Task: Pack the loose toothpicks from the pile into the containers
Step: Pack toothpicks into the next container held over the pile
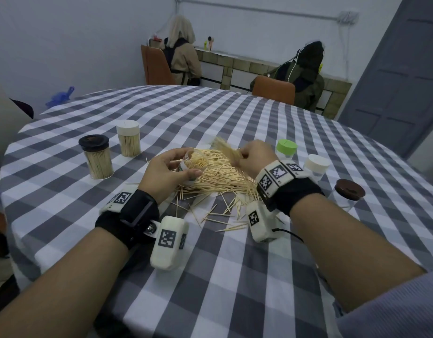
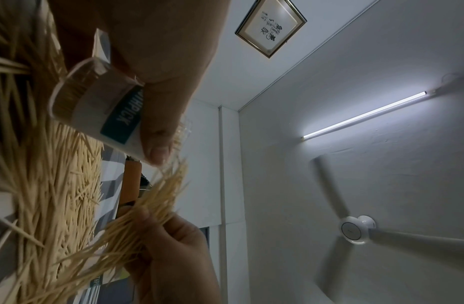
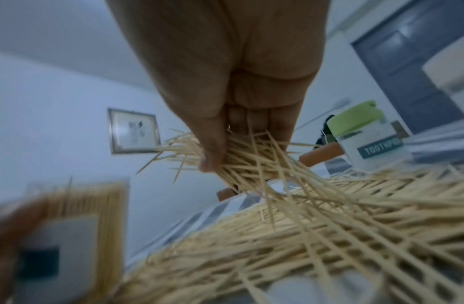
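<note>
A big pile of loose toothpicks lies mid-table on the checked cloth. My left hand grips an open clear container tilted at the pile's left edge; it is partly filled, and its label reads TOOTHPICK. My right hand pinches a bunch of toothpicks lifted just above the pile, thumb on top. The bunch fans out sideways and sits to the right of the open container.
Two capped full containers stand at the left, one with a dark lid and one with a white lid. Green-lidded, white-lidded and brown-lidded containers stand at the right. Stray toothpicks lie near me. Two people sit beyond the table.
</note>
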